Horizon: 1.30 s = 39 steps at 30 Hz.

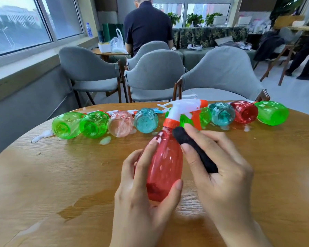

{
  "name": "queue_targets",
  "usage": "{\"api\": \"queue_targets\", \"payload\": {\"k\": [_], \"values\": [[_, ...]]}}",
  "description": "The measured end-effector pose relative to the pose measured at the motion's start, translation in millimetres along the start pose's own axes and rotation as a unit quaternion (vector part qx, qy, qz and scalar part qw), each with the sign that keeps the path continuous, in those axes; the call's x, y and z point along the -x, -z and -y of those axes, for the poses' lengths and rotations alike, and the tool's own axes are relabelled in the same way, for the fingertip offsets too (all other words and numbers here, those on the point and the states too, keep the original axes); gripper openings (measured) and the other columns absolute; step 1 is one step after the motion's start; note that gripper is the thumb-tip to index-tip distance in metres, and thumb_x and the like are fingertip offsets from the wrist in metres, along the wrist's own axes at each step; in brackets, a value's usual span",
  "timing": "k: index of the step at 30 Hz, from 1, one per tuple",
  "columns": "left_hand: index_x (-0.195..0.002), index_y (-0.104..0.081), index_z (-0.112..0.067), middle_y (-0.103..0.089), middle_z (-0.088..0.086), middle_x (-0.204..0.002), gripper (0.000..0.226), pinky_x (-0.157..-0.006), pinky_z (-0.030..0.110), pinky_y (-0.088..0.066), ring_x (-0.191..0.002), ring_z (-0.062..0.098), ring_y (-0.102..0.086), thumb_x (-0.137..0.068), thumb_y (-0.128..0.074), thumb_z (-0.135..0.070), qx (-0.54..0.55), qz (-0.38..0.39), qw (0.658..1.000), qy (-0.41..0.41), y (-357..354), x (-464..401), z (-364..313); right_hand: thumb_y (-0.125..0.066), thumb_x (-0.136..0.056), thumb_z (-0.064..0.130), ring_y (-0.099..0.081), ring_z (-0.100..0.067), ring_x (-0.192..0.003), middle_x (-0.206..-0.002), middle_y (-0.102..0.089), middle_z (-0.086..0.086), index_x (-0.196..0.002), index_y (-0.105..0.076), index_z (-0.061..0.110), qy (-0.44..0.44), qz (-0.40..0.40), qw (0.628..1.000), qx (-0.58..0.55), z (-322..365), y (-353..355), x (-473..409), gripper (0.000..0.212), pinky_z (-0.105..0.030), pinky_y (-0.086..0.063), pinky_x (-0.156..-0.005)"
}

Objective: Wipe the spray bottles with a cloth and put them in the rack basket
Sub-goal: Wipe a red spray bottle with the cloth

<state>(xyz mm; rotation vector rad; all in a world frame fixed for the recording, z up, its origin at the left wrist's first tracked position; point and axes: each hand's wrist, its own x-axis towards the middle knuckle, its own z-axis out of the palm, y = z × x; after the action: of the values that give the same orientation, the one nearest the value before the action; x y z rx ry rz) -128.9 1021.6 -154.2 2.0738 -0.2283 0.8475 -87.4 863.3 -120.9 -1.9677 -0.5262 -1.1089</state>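
Red translucent ribbed bottle (163, 163), fuzzy cloth (194, 148)

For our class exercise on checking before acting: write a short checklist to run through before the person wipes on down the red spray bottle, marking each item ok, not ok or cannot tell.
1. Red spray bottle held firmly: ok, the left hand grips its lower body.
2. Black cloth in hand: ok, the right hand holds it.
3. Cloth touching the bottle: ok, its end lies against the shoulder, under the orange collar.
4. Bottle clean: cannot tell.
5. Wooden table dry: not ok, white foam and wet patches show.
6. Rack basket within reach: cannot tell, none in view.
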Motion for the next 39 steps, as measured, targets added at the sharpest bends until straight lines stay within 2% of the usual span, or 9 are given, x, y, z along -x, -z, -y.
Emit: {"api": "queue_targets", "payload": {"k": [4,9,13,19,25,29,31,34,39], "values": [[-0.151,-0.051,-0.044,-0.063,-0.011,-0.147,0.07,-0.107,0.023,-0.053,-0.133,0.012,-0.064,-0.086,-0.078,-0.047,0.22,-0.004,0.971,0.095,-4.0,-1.3,-2.4,-0.066,-0.104,0.024,-0.068,-0.015,-0.091,-0.115,-0.057,0.001,-0.131,-0.073,0.022,0.006,0.102,0.991,-0.089,1.2,-6.6,6.0,0.028,-0.03,-0.056,-0.077],[-0.138,-0.064,-0.039,-0.07,0.003,-0.141,0.084,-0.088,0.052,-0.064,-0.123,0.029,-0.072,-0.063,-0.087,-0.07,0.45,-0.031,0.84,0.303,1.9,-14.5,8.7,-0.067,-0.101,0.03,-0.068,-0.017,-0.105,-0.112,-0.065,0.007,-0.123,-0.076,0.03,-0.113,0.093,0.971,-0.189,-8.2,-3.0,11.3,0.024,-0.022,-0.051,-0.089],[-0.141,-0.067,-0.029,-0.065,0.007,-0.149,0.09,-0.104,0.04,-0.058,-0.137,0.026,-0.063,-0.064,-0.093,-0.067,0.527,0.02,0.795,0.301,-3.6,-11.1,12.6,-0.064,-0.1,0.032,-0.068,-0.02,-0.119,-0.122,-0.071,0.005,-0.123,-0.075,0.038,-0.207,0.039,0.944,-0.253,-11.8,-3.2,2.8,0.026,-0.038,-0.053,-0.101],[-0.131,-0.077,-0.021,-0.07,0.016,-0.141,0.094,-0.095,0.05,-0.063,-0.122,0.03,-0.072,-0.047,-0.104,-0.053,0.595,0.069,0.72,0.349,-7.3,-10.5,8.1,-0.063,-0.102,0.031,-0.065,-0.016,-0.115,-0.112,-0.064,0.01,-0.124,-0.076,0.03,-0.217,0.098,0.939,-0.247,-8.1,-8.6,1.8,0.026,-0.019,-0.051,-0.093],[-0.138,-0.069,-0.024,-0.066,0.023,-0.143,0.09,-0.094,0.065,-0.06,-0.128,0.048,-0.066,-0.06,-0.1,-0.057,0.59,0.12,0.737,0.306,3.4,7.6,24.1,-0.062,-0.103,0.033,-0.06,-0.003,-0.066,-0.089,-0.064,0.011,-0.121,-0.078,0.033,-0.264,0.029,0.91,-0.318,-14.3,-4.8,-1.4,0.023,-0.028,-0.05,-0.062],[-0.134,-0.069,-0.052,-0.069,-0.024,-0.137,0.043,-0.101,0.02,-0.055,-0.126,-0.001,-0.065,-0.092,-0.073,-0.059,0.694,0.098,0.612,0.366,-2.7,-5.3,19.6,-0.062,-0.101,0.032,-0.065,-0.019,-0.099,-0.109,-0.06,0.006,-0.123,-0.077,0.03,-0.159,0.059,0.965,-0.199,-8.1,-2.4,-4.0,0.026,-0.024,-0.048,-0.087],[-0.133,-0.072,-0.047,-0.071,-0.028,-0.131,0.047,-0.094,0.011,-0.053,-0.12,-0.009,-0.066,-0.088,-0.074,-0.061,0.722,0.121,0.605,0.314,-5.0,1.1,30.5,-0.064,-0.102,0.027,-0.064,-0.023,-0.098,-0.109,-0.055,0.001,-0.127,-0.075,0.025,-0.094,0.102,0.976,-0.167,-2.2,-5.0,-1.8,0.028,-0.024,-0.048,-0.088],[-0.108,-0.085,-0.016,-0.078,0.017,-0.121,0.092,-0.069,0.036,-0.067,-0.094,0.023,-0.081,-0.026,-0.111,-0.048,0.624,0.059,0.712,0.315,-1.6,3.5,29.6,-0.066,-0.102,0.022,-0.063,-0.021,-0.093,-0.109,-0.054,0.001,-0.128,-0.075,0.023,-0.031,0.129,0.984,-0.122,-12.1,-4.6,0.0,0.028,-0.029,-0.052,-0.082],[-0.145,-0.065,-0.013,-0.064,0.028,-0.143,0.116,-0.087,0.071,-0.059,-0.124,0.048,-0.068,-0.044,-0.106,-0.056,0.611,0.105,0.698,0.358,14.5,9.2,18.4,-0.064,-0.102,0.025,-0.065,-0.015,-0.102,-0.107,-0.061,0.009,-0.121,-0.078,0.025,-0.125,0.098,0.98,-0.117,-24.7,2.8,-1.8,0.024,-0.017,-0.047,-0.085]]}}
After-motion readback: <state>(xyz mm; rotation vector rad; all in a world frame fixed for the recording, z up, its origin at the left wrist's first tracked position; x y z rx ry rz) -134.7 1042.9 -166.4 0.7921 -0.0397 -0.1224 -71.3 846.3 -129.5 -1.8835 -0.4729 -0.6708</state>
